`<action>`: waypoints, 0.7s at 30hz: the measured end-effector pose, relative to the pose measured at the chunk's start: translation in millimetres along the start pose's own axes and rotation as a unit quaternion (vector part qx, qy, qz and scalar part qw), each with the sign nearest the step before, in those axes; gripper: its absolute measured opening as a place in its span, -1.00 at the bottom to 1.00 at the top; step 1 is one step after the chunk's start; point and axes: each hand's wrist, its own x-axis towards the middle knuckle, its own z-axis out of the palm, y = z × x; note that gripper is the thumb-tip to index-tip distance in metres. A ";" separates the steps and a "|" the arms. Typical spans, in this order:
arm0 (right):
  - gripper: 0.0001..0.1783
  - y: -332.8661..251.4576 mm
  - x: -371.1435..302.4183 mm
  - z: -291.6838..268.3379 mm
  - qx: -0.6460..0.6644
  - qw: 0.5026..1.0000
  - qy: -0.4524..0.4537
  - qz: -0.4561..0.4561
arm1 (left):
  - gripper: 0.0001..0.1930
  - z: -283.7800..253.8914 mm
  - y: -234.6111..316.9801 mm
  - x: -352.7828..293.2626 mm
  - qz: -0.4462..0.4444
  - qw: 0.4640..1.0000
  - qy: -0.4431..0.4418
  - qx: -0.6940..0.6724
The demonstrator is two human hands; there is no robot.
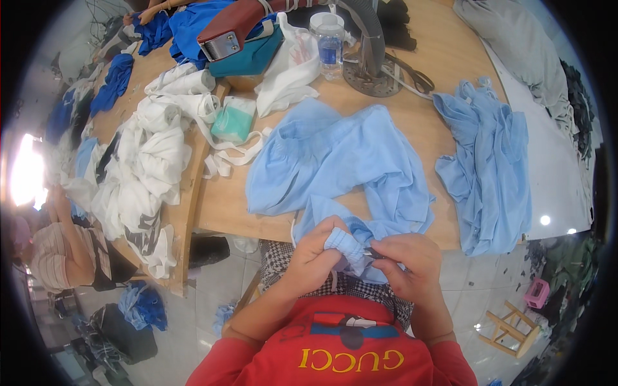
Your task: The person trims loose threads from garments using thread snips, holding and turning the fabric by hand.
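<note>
A light blue garment [335, 154] lies crumpled on the wooden table in front of me, one end drawn over the near edge toward my body. My left hand [313, 257] is closed on its gathered, ribbed cuff [346, 248]. Close by on the right, my right hand [412, 262] pinches a small dark tool with a metal tip [371, 253], held against the cuff. My fingers cover most of that tool, so its exact kind cannot be made out.
More light blue garments [486, 174] are heaped at the table's right. White cloth [145, 161] is piled on the left. Farther back stand a clear plastic bottle [330, 48], a grey lamp-like arm on a round base [373, 80] and a red-brown device [238, 29]. Other people sit at left.
</note>
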 end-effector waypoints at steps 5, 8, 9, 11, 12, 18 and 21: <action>-0.71 2.0 -0.9 0.1 0.010 1.000 0.008 -0.006 | -0.81 0.4 0.8 0.3 0.006 1.000 -0.010 -0.005; -0.71 -1.8 0.2 0.3 0.017 1.000 -0.006 -0.002 | -0.80 1.0 2.7 -0.6 -0.010 1.000 -0.011 -0.009; -0.71 -2.2 0.3 0.8 0.018 1.000 -0.006 -0.002 | -0.80 1.1 2.2 -0.7 -0.010 1.000 -0.011 -0.009; -0.71 -2.5 0.4 1.5 0.019 1.000 -0.001 -0.004 | -0.80 1.5 0.5 -0.4 0.011 1.000 -0.008 0.008; -0.71 -2.5 0.4 1.6 0.019 1.000 -0.002 -0.004 | -0.80 2.3 0.9 -0.2 0.010 1.000 -0.007 0.008; -0.72 -2.3 -1.0 0.7 0.003 1.000 0.008 -0.014 | -0.81 2.2 0.5 -0.1 0.034 0.999 -0.003 0.029; -0.72 -2.2 -0.5 -0.7 -0.008 1.000 0.009 -0.020 | -0.79 1.3 1.9 -1.0 0.012 1.000 -0.009 0.010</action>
